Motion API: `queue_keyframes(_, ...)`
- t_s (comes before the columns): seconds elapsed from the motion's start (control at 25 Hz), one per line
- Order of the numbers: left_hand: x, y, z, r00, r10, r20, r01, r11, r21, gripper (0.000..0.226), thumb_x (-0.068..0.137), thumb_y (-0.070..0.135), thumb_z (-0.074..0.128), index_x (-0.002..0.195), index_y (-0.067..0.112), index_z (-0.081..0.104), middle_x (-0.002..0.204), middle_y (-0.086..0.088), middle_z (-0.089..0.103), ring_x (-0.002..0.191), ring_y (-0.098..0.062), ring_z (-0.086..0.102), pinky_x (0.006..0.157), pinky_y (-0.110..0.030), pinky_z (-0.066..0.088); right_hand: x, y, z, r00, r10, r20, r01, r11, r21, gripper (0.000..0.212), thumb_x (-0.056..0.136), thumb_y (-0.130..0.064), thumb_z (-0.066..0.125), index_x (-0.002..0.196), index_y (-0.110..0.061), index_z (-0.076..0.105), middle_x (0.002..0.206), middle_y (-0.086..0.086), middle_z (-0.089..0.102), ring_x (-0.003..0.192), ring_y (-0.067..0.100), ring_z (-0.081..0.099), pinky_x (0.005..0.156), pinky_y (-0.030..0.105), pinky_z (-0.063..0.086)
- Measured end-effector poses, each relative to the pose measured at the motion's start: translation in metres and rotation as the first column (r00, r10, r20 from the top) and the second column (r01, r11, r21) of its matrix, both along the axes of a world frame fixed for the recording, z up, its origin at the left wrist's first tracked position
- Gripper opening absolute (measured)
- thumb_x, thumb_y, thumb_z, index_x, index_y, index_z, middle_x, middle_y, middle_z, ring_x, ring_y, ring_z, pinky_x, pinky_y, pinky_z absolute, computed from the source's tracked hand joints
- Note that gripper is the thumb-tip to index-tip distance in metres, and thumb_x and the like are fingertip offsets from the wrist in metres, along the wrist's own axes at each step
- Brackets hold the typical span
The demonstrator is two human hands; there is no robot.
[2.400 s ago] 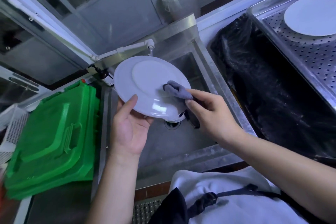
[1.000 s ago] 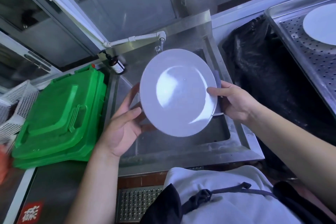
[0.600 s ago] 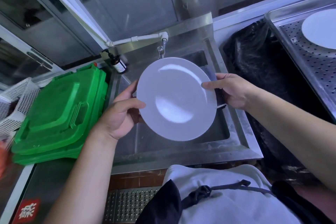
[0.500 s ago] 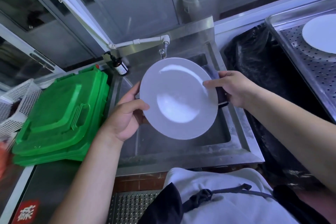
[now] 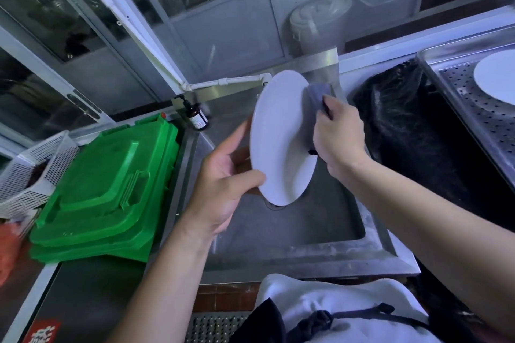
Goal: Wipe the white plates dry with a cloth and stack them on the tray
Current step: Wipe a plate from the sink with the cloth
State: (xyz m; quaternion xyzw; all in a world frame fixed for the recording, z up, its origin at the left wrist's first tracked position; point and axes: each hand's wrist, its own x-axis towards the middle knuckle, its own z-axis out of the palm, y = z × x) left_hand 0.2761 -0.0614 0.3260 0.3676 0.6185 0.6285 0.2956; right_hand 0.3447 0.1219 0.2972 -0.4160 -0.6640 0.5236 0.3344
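Note:
A white plate (image 5: 278,133) is held nearly on edge above the steel sink (image 5: 306,228). My left hand (image 5: 223,178) grips its lower left rim, thumb on the front and fingers behind. My right hand (image 5: 338,133) holds a grey cloth (image 5: 317,95) pressed against the plate's upper right face. Another white plate (image 5: 496,75) lies on the perforated steel tray (image 5: 473,108) at the far right.
Green plastic crates (image 5: 106,192) are stacked left of the sink beside a white mesh basket (image 5: 30,167). A dark pump bottle (image 5: 196,115) and a white tap pipe (image 5: 228,81) stand behind the sink. A black plastic bag (image 5: 412,133) lies between sink and tray.
The plate has turned from facing me to nearly edge-on. My right hand has left the rim and brought the cloth onto the plate's upper right side.

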Motion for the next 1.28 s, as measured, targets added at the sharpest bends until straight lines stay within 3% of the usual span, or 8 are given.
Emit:
queue_keyframes(0.12, 0.0, 0.003, 0.007, 1.0, 0.002, -0.004, -0.002, 1.0, 0.012, 0.081, 0.075, -0.01, 0.057, 0.13, 0.049, 0.066, 0.1, 0.003, 0.075, 0.085, -0.015, 0.065, 0.064, -0.032, 0.056, -0.007, -0.019, 0.034, 0.992, 0.059, -0.11, -0.027, 0.961, 0.276, 0.033, 0.099, -0.013, 0.044, 0.07, -0.028, 0.052, 0.058, -0.005, 0.041, 0.058, 0.017, 0.034, 0.061, 0.033, 0.028)
queue_keyframes(0.28, -0.011, 0.004, 0.017, 0.998, 0.023, 0.051, -0.027, 0.996, 0.081, 0.072, 0.079, -0.009, 0.054, 0.13, 0.041, 0.067, 0.108, 0.001, 0.075, 0.093, -0.015, 0.068, 0.071, -0.04, 0.06, -0.007, -0.044, 0.056, 0.949, 0.29, -0.125, -0.183, 0.827, 0.532, 0.03, 0.097, -0.012, 0.052, 0.12, -0.018, 0.07, 0.077, 0.003, 0.062, 0.071, 0.033, 0.055, 0.068, 0.041, 0.049)
queue_keyframes(0.36, -0.019, 0.003, 0.022, 0.995, 0.035, 0.091, -0.045, 0.992, 0.12, 0.068, 0.08, -0.01, 0.052, 0.132, 0.032, 0.064, 0.111, -0.002, 0.075, 0.094, -0.016, 0.07, 0.068, -0.038, 0.062, -0.002, -0.055, 0.054, 0.884, 0.461, -0.081, -0.339, 0.75, 0.568, 0.039, 0.094, -0.016, 0.052, 0.13, -0.017, 0.067, 0.114, 0.006, 0.074, 0.109, 0.028, 0.069, 0.086, 0.042, 0.053)
queue_keyframes(0.48, -0.028, -0.001, 0.023, 0.985, 0.004, 0.173, -0.037, 0.981, 0.191, 0.051, 0.083, 0.001, 0.062, 0.126, 0.029, 0.069, 0.124, -0.007, 0.073, 0.107, -0.023, 0.071, 0.069, -0.038, 0.061, 0.004, -0.061, 0.042, 0.812, 0.584, -0.013, -0.442, 0.629, 0.639, 0.045, 0.093, -0.025, 0.049, 0.134, -0.014, 0.064, 0.14, 0.001, 0.061, 0.137, 0.025, 0.05, 0.105, 0.046, 0.048)
queue_keyframes(0.64, -0.034, 0.001, 0.018, 0.919, 0.065, 0.39, -0.148, 0.971, 0.188, 0.054, 0.076, 0.047, 0.084, 0.119, 0.016, 0.073, 0.12, -0.012, 0.073, 0.107, -0.026, 0.071, 0.077, -0.042, 0.061, 0.012, -0.055, 0.022, 0.79, 0.609, 0.07, -0.439, 0.483, 0.758, 0.038, 0.095, -0.011, 0.058, 0.132, -0.014, 0.066, 0.14, 0.002, 0.061, 0.137, 0.028, 0.049, 0.108, 0.057, 0.044)
queue_keyframes(0.84, -0.042, 0.007, 0.009, 0.924, 0.148, 0.351, -0.256, 0.924, 0.285, 0.043, 0.089, 0.002, 0.052, 0.115, 0.027, 0.076, 0.121, -0.002, 0.074, 0.111, -0.021, 0.071, 0.082, -0.035, 0.06, 0.031, -0.038, -0.002, 0.755, 0.628, 0.191, -0.464, 0.305, 0.832, 0.051, 0.084, 0.011, 0.065, 0.13, -0.012, 0.067, 0.138, 0.002, 0.062, 0.138, 0.029, 0.049, 0.109, 0.061, 0.042)
queue_keyframes(1.12, -0.054, 0.006, 0.009, 0.936, 0.197, 0.29, -0.258, 0.948, 0.187, 0.051, 0.082, 0.009, 0.054, 0.122, 0.036, 0.07, 0.121, 0.002, 0.071, 0.101, -0.018, 0.07, 0.068, -0.039, 0.058, 0.058, 0.016, -0.023, 0.773, 0.531, 0.346, -0.494, 0.164, 0.854, 0.057, 0.079, 0.011, 0.072, 0.13, -0.013, 0.067, 0.138, 0.0, 0.062, 0.137, 0.027, 0.049, 0.112, 0.058, 0.038)
queue_keyframes(1.28, -0.055, 0.01, 0.006, 0.933, 0.199, 0.299, -0.245, 0.961, 0.125, 0.05, 0.082, 0.013, 0.056, 0.124, 0.036, 0.069, 0.119, 0.001, 0.07, 0.101, -0.024, 0.064, 0.067, -0.04, 0.056, 0.066, 0.053, -0.033, 0.826, 0.424, 0.372, -0.501, 0.25, 0.828, 0.058, 0.078, 0.018, 0.068, 0.128, -0.01, 0.069, 0.137, 0.003, 0.063, 0.136, 0.03, 0.052, 0.11, 0.051, 0.044)
